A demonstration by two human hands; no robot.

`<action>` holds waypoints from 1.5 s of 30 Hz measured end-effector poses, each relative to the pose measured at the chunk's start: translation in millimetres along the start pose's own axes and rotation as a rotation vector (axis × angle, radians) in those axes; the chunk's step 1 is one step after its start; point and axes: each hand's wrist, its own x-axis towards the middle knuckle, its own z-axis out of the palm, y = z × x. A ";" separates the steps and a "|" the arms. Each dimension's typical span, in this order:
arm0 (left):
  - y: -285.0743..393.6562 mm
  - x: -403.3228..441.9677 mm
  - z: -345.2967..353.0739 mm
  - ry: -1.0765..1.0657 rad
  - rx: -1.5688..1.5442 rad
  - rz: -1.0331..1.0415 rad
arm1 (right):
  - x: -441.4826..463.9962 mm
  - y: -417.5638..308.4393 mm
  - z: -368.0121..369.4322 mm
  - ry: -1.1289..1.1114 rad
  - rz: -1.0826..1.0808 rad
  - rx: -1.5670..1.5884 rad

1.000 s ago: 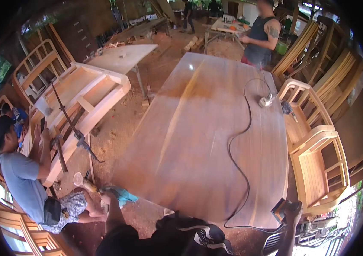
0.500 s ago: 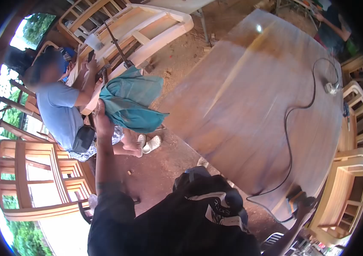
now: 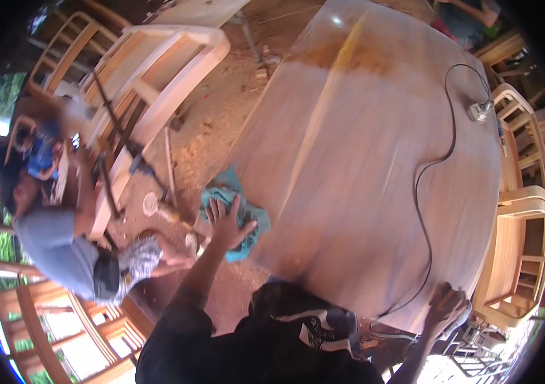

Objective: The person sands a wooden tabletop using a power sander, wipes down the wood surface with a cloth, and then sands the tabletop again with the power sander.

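Note:
My left hand (image 3: 224,225) presses a bunched teal cloth (image 3: 237,192) at the left edge of a large wooden tabletop (image 3: 362,160). Its fingers are spread over the folds, and part of the cloth hangs past the edge. At the tabletop's near right corner, my right hand (image 3: 442,313) is wrapped round a corded power tool (image 3: 459,320) that looks like a sander. My hand and the blur hide most of it. A black cord (image 3: 418,192) curves across the wood from that corner to a socket box (image 3: 479,112) at the far right.
A co-worker in a grey-blue shirt (image 3: 51,240) sits at left beside a pale wooden frame (image 3: 176,83) with a long clamp (image 3: 115,115). Another person (image 3: 468,19) is at the far right. Wooden frames (image 3: 519,256) stand along the right side. Sawdust covers the floor (image 3: 211,134).
My left hand has brought the hanging cloth down from near the co-worker to the tabletop edge, bunching it. My right hand has shifted slightly at the corner. The view has turned.

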 end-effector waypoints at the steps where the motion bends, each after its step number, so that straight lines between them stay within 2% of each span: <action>1: -3.3 20.7 21.1 0.049 0.086 0.054 | -10.0 -27.4 5.5 -0.005 -0.026 0.035; 3: 2.4 92.3 32.7 0.168 0.027 0.163 | -51.9 -50.1 41.9 -0.081 0.005 0.040; 4: 7.3 118.2 35.7 0.214 -0.003 0.198 | -48.0 -92.2 33.4 -0.216 0.094 0.248; 5: 22.7 160.9 25.0 0.142 0.006 0.153 | -50.0 -117.3 39.0 -0.246 0.077 0.287; 7: 54.6 258.4 14.0 0.042 0.071 0.101 | -50.9 -152.0 57.4 -0.262 0.185 0.279; 11: 137.3 466.7 17.4 -0.073 0.034 0.123 | -49.5 -178.5 83.3 -0.182 0.223 0.176; 13: 164.0 565.1 38.4 0.013 -0.007 0.198 | -41.4 -186.2 92.0 -0.196 0.204 0.156; 15: 184.4 620.3 44.3 0.069 -0.005 0.200 | -37.7 -181.4 103.0 -0.188 0.154 0.155; 17: 180.3 641.5 63.6 0.129 -0.009 0.267 | -11.1 -174.2 106.0 -0.181 0.137 0.079; 20: 141.3 620.4 69.3 0.209 0.044 0.372 | 16.8 -148.9 119.2 -0.272 0.062 -0.058; 22: 113.3 562.6 63.0 0.219 0.070 0.374 | 26.3 -106.8 143.1 -0.291 0.054 0.031; 23: 99.4 525.7 58.2 0.227 0.021 0.362 | 34.6 -91.1 154.3 -0.213 0.002 0.045; 24: 84.1 481.7 53.3 0.242 -0.027 0.355 | 46.4 -72.6 161.9 -0.236 -0.106 -0.137; 26: 54.1 376.4 38.4 0.286 -0.015 0.353 | 61.3 -24.9 179.4 -0.159 -0.050 -0.138; 28: 24.2 260.5 21.0 0.215 -0.098 0.195 | 67.5 51.6 213.5 -0.085 -0.125 -0.358; 29: 3.9 199.6 23.7 0.144 -0.085 0.052 | 74.7 61.7 214.2 -0.036 0.130 -0.081; 30: -14.1 136.4 31.9 0.131 -0.153 -0.081 | 80.4 63.7 212.8 -0.029 0.264 -0.028; 32: -15.0 34.2 26.2 0.073 -0.078 -0.202 | 78.2 70.6 210.0 -0.016 0.315 -0.002; 33: 3.1 -1.6 18.3 0.041 -0.093 -0.139 | 75.0 55.4 205.2 0.021 0.315 -0.045; 34: 21.3 -32.9 7.3 -0.181 -0.017 -0.039 | 72.3 36.5 200.0 0.058 0.301 -0.087; 35: 34.3 -51.4 8.8 -0.233 -0.036 0.136 | 73.7 33.9 202.7 0.129 0.282 -0.013; 38: 78.8 9.6 0.6 -0.215 -0.109 0.406 | 76.5 17.9 193.1 0.135 0.366 0.034; 40: 98.2 98.7 6.1 -0.062 -0.087 0.525 | 75.7 28.9 202.1 0.134 0.323 0.017; 43: 136.4 256.4 29.1 0.034 0.005 0.456 | 82.0 11.1 185.3 0.073 0.350 -0.012; 45: 170.5 367.9 32.4 -0.070 0.098 0.310 | 82.0 7.4 182.1 0.077 0.343 -0.012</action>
